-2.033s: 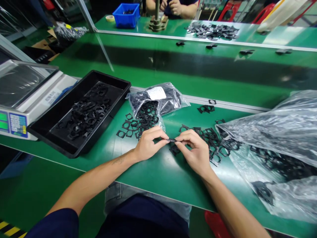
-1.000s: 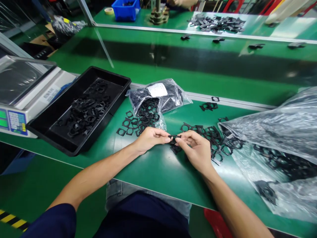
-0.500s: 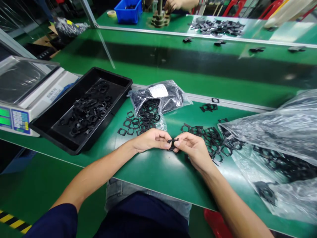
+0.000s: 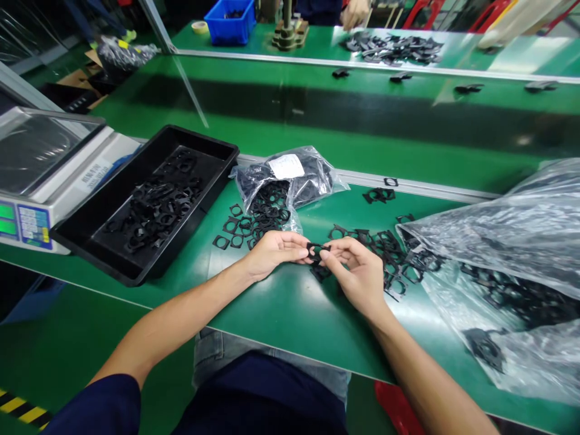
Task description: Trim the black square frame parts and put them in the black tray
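A small black ring-shaped part (image 4: 318, 250) is pinched between my two hands above the green table (image 4: 272, 314). My left hand (image 4: 281, 251) grips its left end with thumb and fingers, and my right hand (image 4: 351, 263) has its right end. Just below the held part, another black piece (image 4: 321, 272) lies on the table. Beyond my left hand, loose black square rings (image 4: 267, 217) spill from a clear plastic bag (image 4: 312, 175) with a white label. Past my right hand is a pile of black ring parts (image 4: 387, 251).
A black tray (image 4: 199, 223) of dark parts stands at the left, beside a scale (image 4: 58, 181). Large plastic bags (image 4: 507, 229) of black parts cover the right side. Across the divider are a blue bin (image 4: 230, 23), a metal fixture (image 4: 287, 36), black pieces (image 4: 394, 48) and another person's hand (image 4: 356, 13).
The held part has turned so its ring opening faces the camera more. A black piece now shows below it. Across the divider, the other person's hand has shifted right.
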Available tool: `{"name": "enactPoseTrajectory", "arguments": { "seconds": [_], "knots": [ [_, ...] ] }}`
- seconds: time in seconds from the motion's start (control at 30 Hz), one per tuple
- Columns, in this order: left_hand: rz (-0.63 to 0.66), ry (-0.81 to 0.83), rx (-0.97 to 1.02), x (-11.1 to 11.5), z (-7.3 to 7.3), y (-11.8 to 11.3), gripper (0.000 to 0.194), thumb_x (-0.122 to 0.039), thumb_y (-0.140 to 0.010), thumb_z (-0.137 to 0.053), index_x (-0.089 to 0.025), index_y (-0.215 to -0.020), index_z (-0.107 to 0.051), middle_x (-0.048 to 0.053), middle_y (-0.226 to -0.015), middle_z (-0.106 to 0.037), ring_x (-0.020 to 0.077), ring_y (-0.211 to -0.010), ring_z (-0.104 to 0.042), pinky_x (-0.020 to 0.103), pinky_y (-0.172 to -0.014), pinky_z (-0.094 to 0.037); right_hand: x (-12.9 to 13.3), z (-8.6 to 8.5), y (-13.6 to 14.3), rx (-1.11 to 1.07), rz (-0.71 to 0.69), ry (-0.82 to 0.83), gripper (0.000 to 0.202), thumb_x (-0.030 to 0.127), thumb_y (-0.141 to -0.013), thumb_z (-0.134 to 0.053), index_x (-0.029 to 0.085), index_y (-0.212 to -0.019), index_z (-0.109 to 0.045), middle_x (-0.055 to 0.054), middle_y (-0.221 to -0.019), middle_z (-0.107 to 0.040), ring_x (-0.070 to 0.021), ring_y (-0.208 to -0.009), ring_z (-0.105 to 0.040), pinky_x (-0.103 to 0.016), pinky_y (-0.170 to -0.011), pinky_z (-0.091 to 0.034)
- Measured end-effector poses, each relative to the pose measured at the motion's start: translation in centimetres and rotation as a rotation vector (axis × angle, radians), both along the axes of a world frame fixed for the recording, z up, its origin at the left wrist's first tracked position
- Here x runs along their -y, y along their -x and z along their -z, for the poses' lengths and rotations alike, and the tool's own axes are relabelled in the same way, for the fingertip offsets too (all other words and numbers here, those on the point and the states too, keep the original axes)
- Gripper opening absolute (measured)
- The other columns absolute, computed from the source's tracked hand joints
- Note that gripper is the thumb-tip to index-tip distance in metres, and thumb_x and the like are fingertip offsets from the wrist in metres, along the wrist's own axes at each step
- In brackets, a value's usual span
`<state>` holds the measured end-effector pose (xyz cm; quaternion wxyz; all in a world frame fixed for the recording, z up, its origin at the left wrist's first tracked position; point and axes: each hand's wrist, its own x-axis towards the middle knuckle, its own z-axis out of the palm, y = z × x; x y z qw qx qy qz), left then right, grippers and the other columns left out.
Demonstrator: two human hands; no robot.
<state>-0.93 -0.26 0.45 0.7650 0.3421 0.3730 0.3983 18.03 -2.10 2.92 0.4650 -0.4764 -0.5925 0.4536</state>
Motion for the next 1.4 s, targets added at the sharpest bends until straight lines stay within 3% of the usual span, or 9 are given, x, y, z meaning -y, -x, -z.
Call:
{"name": "enactPoseTrajectory", "arguments": {
  "seconds": [0.2, 0.33, 0.6, 0.83, 1.03, 1.23, 1.33, 1.4],
  "knots": [
    [0.001, -0.017, 0.004, 0.1, -0.4, -0.2, 0.046, -0.039, -0.057, -0.095, -0.010, -0.085, -0.073, 0.007, -0.081, -0.076, 0.0144, -0.068, -0.072, 0.027, -0.072, -0.057, 0.1, 0.0, 0.1, -0.022, 0.007, 0.013, 0.025, 0.044, -0.083, -0.078, 0.022, -0.086, -0.068, -0.001, -0.074, -0.067, -0.0150, -0.061, -0.065, -0.029, -0.064, -0.058],
    [-0.050, -0.134, -0.113, 0.1, -0.5, -0.1, 0.038, -0.036, -0.064, -0.090, -0.011, -0.086, -0.071, 0.003, -0.074, -0.072, 0.0123, -0.062, -0.068, 0.024, -0.066, -0.054, 0.1, 0.0, 0.1, -0.002, 0.012, 0.022, 0.025, 0.044, -0.083, -0.077, 0.021, -0.086, -0.067, -0.001, -0.072, -0.067, -0.0152, -0.060, -0.065, -0.029, -0.063, -0.058],
    [-0.139, -0.382, -0.345, 0.7, -0.9, -0.8, 0.022, -0.030, -0.076, -0.077, -0.014, -0.091, -0.071, 0.001, -0.074, -0.066, 0.0110, -0.070, -0.063, 0.021, -0.066, -0.049, 0.1, 0.2, -0.3, 0.147, 0.020, -0.137, 0.014, 0.036, -0.089, -0.072, 0.022, -0.088, -0.070, -0.002, -0.078, -0.067, -0.0164, -0.066, -0.067, -0.029, -0.062, -0.058],
    [-0.100, -0.407, -0.412, 1.1, -0.6, -1.5, 0.017, -0.032, -0.083, -0.072, -0.016, -0.084, -0.067, 0.000, -0.069, -0.063, 0.0122, -0.065, -0.060, 0.024, -0.067, -0.049, 0.0, -0.2, -0.7, 0.211, 0.001, -0.260, 0.012, 0.032, -0.093, -0.066, 0.024, -0.098, -0.075, -0.005, -0.084, -0.069, -0.0193, -0.071, -0.067, -0.032, -0.063, -0.059],
    [-0.100, -0.530, -0.479, 1.3, -0.8, -1.4, 0.017, -0.029, -0.082, -0.073, -0.017, -0.094, -0.069, 0.002, -0.085, -0.067, 0.0126, -0.076, -0.058, 0.024, -0.073, -0.048, 0.0, -0.2, -0.7, 0.252, -0.047, -0.324, 0.016, 0.025, -0.095, -0.062, 0.026, -0.100, -0.077, -0.005, -0.084, -0.070, -0.0207, -0.078, -0.067, -0.035, -0.070, -0.058],
    [-0.037, -0.413, -0.391, 1.4, -0.4, -1.4, 0.020, -0.032, -0.086, -0.069, -0.015, -0.096, -0.070, 0.002, -0.081, -0.066, 0.0122, -0.073, -0.060, 0.024, -0.071, -0.048, 0.5, 0.1, -0.3, 0.168, 0.016, -0.244, 0.015, 0.027, -0.091, -0.068, 0.023, -0.106, -0.068, -0.003, -0.084, -0.069, -0.0159, -0.068, -0.065, -0.030, -0.065, -0.058],
    [-0.069, -0.290, -0.267, 1.2, -0.2, -1.3, 0.027, -0.039, -0.082, -0.074, -0.014, -0.092, -0.066, 0.001, -0.077, -0.065, 0.0115, -0.069, -0.062, 0.024, -0.070, -0.050, 0.5, 0.3, -0.2, 0.155, 0.000, -0.190, 0.030, 0.033, -0.086, -0.074, 0.022, -0.112, -0.064, -0.003, -0.087, -0.070, -0.0160, -0.070, -0.066, -0.030, -0.067, -0.060],
    [-0.087, -0.233, -0.192, 0.9, -0.1, -1.1, 0.034, -0.042, -0.077, -0.079, -0.015, -0.089, -0.063, 0.001, -0.077, -0.065, 0.0123, -0.070, -0.065, 0.024, -0.072, -0.052, 0.4, 0.3, -0.1, 0.185, -0.039, -0.168, 0.028, 0.037, -0.086, -0.074, 0.022, -0.108, -0.067, -0.004, -0.088, -0.070, -0.0170, -0.072, -0.066, -0.031, -0.068, -0.060]
  ]
}}
